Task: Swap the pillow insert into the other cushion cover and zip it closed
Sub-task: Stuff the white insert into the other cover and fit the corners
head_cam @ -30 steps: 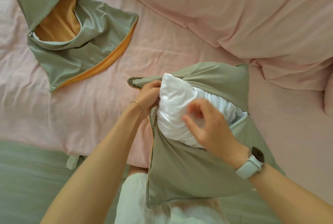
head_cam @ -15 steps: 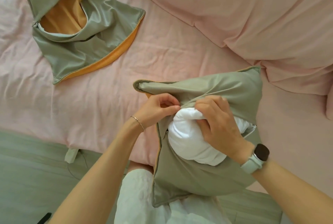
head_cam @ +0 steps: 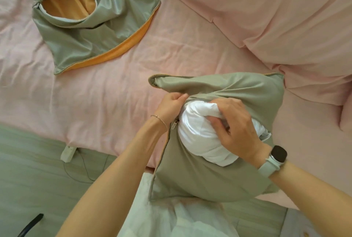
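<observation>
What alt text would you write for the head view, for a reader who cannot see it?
A person's right hand grips a white pillow insert bulging from a green cushion cover, while the left hand pinches the cover's edge. An empty green and orange cover lies on the pink bed.

- We see a bunched white pillow insert (head_cam: 200, 135) bulging halfway out of the unzipped opening of a sage-green fabric cushion cover (head_cam: 200, 175), which lies at the bed's near edge.
- A second, empty sage-green cover with orange lining (head_cam: 80, 42) lies crumpled and gaping open, well apart, far left.
</observation>
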### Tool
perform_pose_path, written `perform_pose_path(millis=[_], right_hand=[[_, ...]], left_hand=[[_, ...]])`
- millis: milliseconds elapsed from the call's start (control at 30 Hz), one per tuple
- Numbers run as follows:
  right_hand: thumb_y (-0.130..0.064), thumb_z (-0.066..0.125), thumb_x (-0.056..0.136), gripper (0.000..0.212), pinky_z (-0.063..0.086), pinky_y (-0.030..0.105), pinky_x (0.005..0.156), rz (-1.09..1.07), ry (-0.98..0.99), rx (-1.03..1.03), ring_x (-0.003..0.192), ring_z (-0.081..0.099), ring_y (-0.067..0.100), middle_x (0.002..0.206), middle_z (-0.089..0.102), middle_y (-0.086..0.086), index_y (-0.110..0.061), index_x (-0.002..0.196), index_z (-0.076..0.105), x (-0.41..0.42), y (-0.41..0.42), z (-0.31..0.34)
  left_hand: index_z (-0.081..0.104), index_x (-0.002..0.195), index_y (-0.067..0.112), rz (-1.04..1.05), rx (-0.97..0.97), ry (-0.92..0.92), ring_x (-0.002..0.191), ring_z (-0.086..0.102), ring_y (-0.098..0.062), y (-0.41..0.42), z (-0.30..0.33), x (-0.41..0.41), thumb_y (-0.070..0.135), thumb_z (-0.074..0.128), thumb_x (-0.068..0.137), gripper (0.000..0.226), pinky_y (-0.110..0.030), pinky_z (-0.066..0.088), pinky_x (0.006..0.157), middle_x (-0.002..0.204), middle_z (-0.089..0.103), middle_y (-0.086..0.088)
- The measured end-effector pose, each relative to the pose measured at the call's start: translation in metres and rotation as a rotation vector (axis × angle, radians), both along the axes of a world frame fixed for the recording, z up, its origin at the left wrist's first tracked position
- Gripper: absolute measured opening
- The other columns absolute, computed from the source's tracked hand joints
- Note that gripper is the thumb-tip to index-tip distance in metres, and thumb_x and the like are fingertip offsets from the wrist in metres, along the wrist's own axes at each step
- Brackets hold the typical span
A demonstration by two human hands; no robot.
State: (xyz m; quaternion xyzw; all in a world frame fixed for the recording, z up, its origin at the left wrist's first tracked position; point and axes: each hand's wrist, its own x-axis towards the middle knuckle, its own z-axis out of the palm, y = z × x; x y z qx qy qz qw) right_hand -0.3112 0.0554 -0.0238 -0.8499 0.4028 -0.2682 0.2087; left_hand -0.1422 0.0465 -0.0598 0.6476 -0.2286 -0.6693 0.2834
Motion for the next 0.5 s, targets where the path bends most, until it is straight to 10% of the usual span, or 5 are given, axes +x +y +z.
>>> perform_pose_path(millis=[267, 500], right_hand=[[-0.006, 0.051, 0.089, 0.018, 0.046, 0.033, 0.071, -0.008, 0.299, -0.224, 0.068, 0.061, 0.025, 0.07, 0.062, 0.004, -0.006, 0.082, 0.067, 0.023, -0.014, -0.022], [-0.014, 0.057, 0.086, 0.024, 0.045, 0.031, 0.085, 0.001, 0.009, -0.047, 0.094, 0.057, 0.017, 0.098, 0.068, 0.008, -0.012, 0.11, 0.051, 0.05, -0.027, -0.017]], left_hand=[[0.056, 0.083, 0.013, 0.018, 0.007, 0.252, 0.057, 0.052, -0.004, -0.008, 0.0, 0.027, 0.014, 0.057, 0.09, 0.007, -0.015, 0.042, 0.057, 0.065, 0.054, 0.005], [0.058, 0.086, 0.008, 0.27, 0.163, 0.305, 0.056, 0.06, -0.01, -0.032, -0.013, 0.036, 0.004, 0.057, 0.088, 0.004, -0.018, 0.051, 0.051, 0.064, 0.063, -0.002]])
